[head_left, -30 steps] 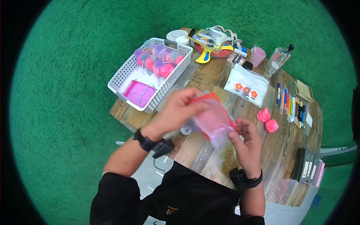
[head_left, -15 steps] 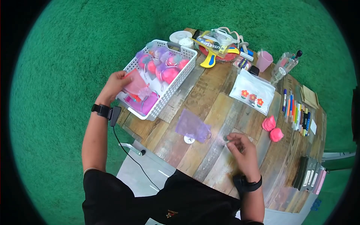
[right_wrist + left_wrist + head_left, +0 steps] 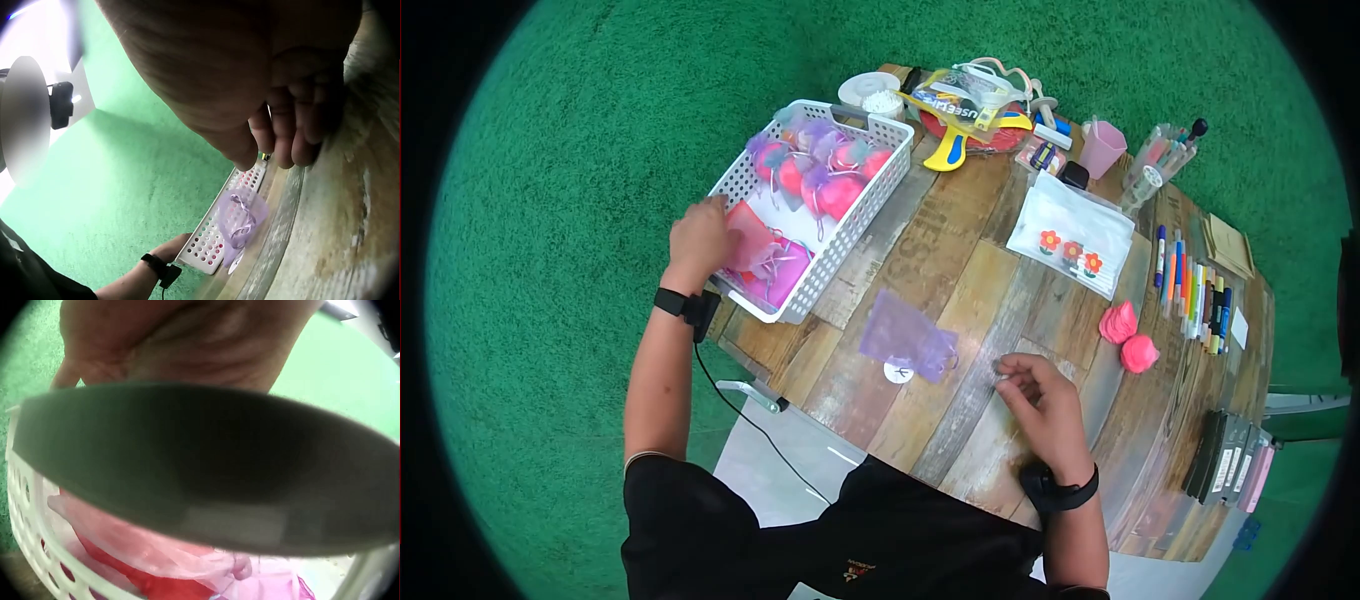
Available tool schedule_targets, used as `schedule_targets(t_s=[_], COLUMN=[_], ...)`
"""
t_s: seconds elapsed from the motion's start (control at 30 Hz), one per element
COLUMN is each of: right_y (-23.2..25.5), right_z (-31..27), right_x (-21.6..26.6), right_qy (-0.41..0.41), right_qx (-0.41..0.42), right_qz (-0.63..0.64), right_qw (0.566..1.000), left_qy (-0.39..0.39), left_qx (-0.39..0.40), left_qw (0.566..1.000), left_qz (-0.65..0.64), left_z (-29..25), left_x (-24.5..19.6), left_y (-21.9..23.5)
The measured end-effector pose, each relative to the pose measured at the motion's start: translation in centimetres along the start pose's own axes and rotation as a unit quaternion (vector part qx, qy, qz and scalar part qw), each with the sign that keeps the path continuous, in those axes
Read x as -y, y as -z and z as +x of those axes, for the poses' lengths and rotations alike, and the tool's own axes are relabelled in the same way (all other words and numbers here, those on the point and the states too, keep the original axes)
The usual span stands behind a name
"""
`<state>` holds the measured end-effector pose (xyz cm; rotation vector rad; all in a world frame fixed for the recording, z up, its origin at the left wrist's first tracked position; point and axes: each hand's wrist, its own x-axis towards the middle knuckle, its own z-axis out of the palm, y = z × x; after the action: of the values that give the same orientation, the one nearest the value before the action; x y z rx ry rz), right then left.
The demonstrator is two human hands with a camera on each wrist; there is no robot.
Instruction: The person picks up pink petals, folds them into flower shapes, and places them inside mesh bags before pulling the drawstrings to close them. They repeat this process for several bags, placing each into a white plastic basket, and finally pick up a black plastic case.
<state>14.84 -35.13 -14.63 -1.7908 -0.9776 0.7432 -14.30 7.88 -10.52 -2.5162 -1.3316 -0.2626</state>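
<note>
My left hand (image 3: 698, 243) is at the near left rim of the white perforated basket (image 3: 848, 238), its fingers hidden from both views. Right beside it in the basket, a red sheer drawstring pouch (image 3: 750, 245) overlaps a magenta pouch (image 3: 790, 272); I cannot tell whether the fingers still pinch the red one. Over the table's near side, my right hand (image 3: 1045, 405) hovers with loosely curved fingers and nothing in them. To its left a flat purple sheer pouch (image 3: 905, 333) lies on the wood, partly over a white round label (image 3: 898, 373).
Purple pouches filled with pink contents (image 3: 838, 195) crowd the basket's far end. A white zip pouch with flowers (image 3: 1072, 235), two pink lumps (image 3: 1138, 353), and a row of markers (image 3: 1195, 298) lie to the right. Paddles with yellow handles (image 3: 945, 152) and a pink cup (image 3: 1103, 148) stand behind.
From the table's middle, my left hand has carried the red pouch into the basket and now sits lower at its rim. My right hand has let go of the pouch and stays over the table.
</note>
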Motion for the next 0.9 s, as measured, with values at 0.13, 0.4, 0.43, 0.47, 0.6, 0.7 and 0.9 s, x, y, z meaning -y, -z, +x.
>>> schedule_targets(t_s=[0.13,0.4,0.43,0.47,0.6,0.7,0.9], right_y=[-0.1,-0.2,-0.1,-0.1,-0.6,-0.8,-2.1], right_z=[0.0,0.0,-0.1,-0.2,0.1,1.0,3.2], right_x=[0.1,0.3,0.4,0.5,1.2,2.6,2.3], right_qy=[0.003,0.002,0.004,0.005,0.042,0.088,0.098], right_qx=[0.0,0.006,0.009,0.013,0.028,0.022,0.052], right_qz=[-0.01,-0.026,-0.034,-0.042,-0.039,-0.062,-0.076], right_qw=[1.0,1.0,0.999,0.999,0.998,0.994,0.991], left_qy=[-0.052,-0.11,-0.102,-0.096,-0.087,-0.089,-0.067], left_qx=[-0.045,0.233,0.233,0.234,0.251,0.21,-0.009], left_qw=[0.996,0.953,0.955,0.956,0.95,0.963,0.953], left_qz=[-0.054,-0.158,-0.152,-0.147,-0.163,-0.146,-0.294], left_z=[0.0,-0.4,-0.5,-0.6,-0.2,-0.1,-4.0], left_x=[-0.1,-1.4,-1.3,-1.5,-1.3,-1.4,-7.6], left_y=[1.3,1.2,0.7,0.4,0.4,1.5,10.9])
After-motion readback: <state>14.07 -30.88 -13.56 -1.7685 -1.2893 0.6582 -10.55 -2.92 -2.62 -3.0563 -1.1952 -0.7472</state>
